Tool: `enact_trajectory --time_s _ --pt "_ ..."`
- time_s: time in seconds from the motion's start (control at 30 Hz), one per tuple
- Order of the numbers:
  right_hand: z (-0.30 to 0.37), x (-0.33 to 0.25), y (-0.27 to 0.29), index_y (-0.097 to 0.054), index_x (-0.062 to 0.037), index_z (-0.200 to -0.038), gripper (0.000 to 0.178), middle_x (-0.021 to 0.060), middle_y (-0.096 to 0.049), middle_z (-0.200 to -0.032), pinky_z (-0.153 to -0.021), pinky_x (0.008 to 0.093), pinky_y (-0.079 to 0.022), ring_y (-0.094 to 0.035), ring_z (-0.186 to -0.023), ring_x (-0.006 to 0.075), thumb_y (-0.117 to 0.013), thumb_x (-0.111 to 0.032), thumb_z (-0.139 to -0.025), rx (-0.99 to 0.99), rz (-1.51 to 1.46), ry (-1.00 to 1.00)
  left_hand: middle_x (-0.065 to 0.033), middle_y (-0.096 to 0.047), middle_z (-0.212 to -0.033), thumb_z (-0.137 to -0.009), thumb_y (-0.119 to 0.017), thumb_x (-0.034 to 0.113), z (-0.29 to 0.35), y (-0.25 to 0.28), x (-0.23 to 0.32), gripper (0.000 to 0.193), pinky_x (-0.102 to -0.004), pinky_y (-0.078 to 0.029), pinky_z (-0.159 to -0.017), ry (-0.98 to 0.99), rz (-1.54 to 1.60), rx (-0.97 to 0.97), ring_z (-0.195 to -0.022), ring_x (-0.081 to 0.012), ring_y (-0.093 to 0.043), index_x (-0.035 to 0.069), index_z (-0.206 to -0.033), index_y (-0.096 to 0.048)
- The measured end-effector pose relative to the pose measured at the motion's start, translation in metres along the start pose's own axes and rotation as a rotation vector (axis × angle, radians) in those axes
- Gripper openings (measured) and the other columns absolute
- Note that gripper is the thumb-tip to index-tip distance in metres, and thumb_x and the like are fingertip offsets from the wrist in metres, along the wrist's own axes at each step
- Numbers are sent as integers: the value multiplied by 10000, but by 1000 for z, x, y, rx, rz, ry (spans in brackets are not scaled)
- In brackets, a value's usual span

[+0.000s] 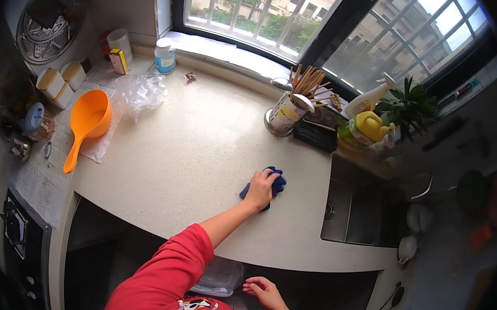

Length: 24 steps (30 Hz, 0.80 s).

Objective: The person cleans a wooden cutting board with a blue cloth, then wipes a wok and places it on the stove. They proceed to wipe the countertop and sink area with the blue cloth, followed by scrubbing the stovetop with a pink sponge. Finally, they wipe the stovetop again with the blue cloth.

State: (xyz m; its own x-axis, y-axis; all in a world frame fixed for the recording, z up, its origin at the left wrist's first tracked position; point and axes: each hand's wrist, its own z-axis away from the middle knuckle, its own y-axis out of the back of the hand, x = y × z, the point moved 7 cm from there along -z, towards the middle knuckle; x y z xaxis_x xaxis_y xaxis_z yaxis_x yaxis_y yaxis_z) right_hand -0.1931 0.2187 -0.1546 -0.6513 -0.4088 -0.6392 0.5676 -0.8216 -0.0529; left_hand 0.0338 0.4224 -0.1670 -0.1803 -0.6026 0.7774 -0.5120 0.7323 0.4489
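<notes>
**Desk:** Here, at a kitchen counter [201, 150] under a barred window, what does the left hand [260, 187] have?

**Photographer:** A blue cloth [277, 184], bunched under the palm. The fingers lie close together and curl down over it, pinning it to the pale stone. Blue folds poke out past the fingertips and again behind the heel of the hand.

**Desk:** How would it handle?

**Photographer:** Soft and light, by the look of it, a limp rag that folds wherever it is pressed. It may be damp, though that cannot be told from here. Nothing fragile about it. The safest hold is likely the one shown, a flat hand over the thickest part of the bundle, since a pinched corner would let the rest trail.

**Desk:** And its looks?

**Photographer:** Deep blue, crumpled, no pattern visible, small beside the hand covering it.

**Desk:** What lies around the fingers?

**Photographer:** The steel sink [357, 207] sits to the right of the fingertips, near but apart. Beyond them stands a holder of chopsticks [286, 114], with a yellow bottle [366, 127] farther right. Well off to their left lies an orange scoop [87, 118].

**Desk:** The other hand?

**Photographer:** The right hand [264, 289] hangs below the counter's edge, fingers loosely apart and holding nothing, with a clear plastic bag [220, 276] just beside its fingertips.
</notes>
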Motion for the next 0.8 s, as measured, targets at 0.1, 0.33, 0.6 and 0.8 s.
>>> enact_trajectory --time_s 0.1,0.33,0.6,0.8 --pt "1 -6 9 -549 15 -1078 195 120 -618 -1004 -808 276 -496 -620 -924 188 -481 -60 -911 -7 -72 47 -218 -535 -1122 -719 -466 -84 -8 78 10 419 -436 -366 -941 44 -29 140 -1032 -351 -482 -3 -1118 -566" --pt "-30 -30 15 -543 15 -1089 227 130 -608 -1023 -811 296 -497 -610 -946 207 -516 -88 -888 3 219 210 -191 -438 -1243 -802 -564 120 36 226 -136 359 -450 -317 -981 501 -557 221 -1124 -375 -395 40 -1152 -559" --pt "-137 -198 -87 -457 -105 -1280 609 246 -315 -1366 -1033 528 -250 -297 -1262 430 -685 -265 -737 491 990 1072 -195 -459 -1310 -872 -534 132 68 160 -59 280 -389 -338 -1003 479 273 90 -1218 -307 -436 4 -1119 -565" --pt "-202 -213 -146 -540 -56 -1164 541 222 -379 -1344 -1042 541 -220 -299 -1280 395 -694 -273 -693 472 1083 1203 -155 -548 -1191 -836 -501 -13 152 249 -64 188 -310 -376 -964 737 246 180 -1137 -226 -500 -11 -1007 -579"
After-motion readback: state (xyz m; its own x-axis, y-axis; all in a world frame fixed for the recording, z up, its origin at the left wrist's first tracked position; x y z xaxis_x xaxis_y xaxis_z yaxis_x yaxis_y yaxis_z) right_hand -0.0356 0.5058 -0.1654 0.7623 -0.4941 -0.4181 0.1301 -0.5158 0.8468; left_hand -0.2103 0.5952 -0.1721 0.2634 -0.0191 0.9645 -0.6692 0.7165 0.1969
